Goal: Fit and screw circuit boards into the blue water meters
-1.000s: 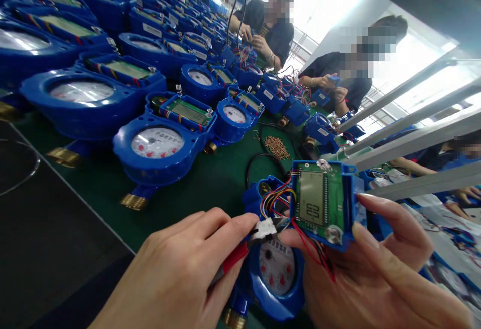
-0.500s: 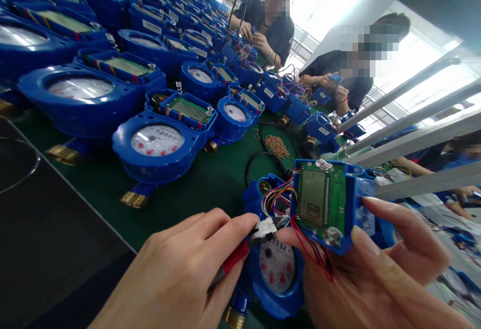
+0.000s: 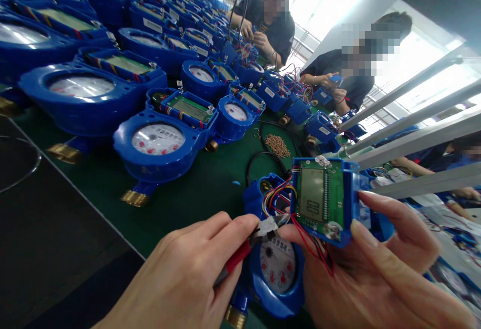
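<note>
My left hand (image 3: pixel 188 279) is closed round red-handled cutters (image 3: pixel 250 246), whose metal tip sits at the coloured wires (image 3: pixel 276 198) of a blue water meter (image 3: pixel 276 274). My right hand (image 3: pixel 379 269) grips the meter's blue module (image 3: pixel 325 201), holding its green circuit board and grey display face up above the dial. Red and black wires run from the board down under my right thumb.
Rows of blue water meters (image 3: pixel 158 143) with brass fittings fill the green mat (image 3: pixel 210 183) to the left and far back. A pile of small brass screws (image 3: pixel 277 146) and a black cable lie ahead. Two people (image 3: pixel 274 23) work across the table. Grey rails (image 3: pixel 417 138) cross on the right.
The module in my right hand has shifted slightly left and tilted a little. My left hand and the cutters have barely moved.
</note>
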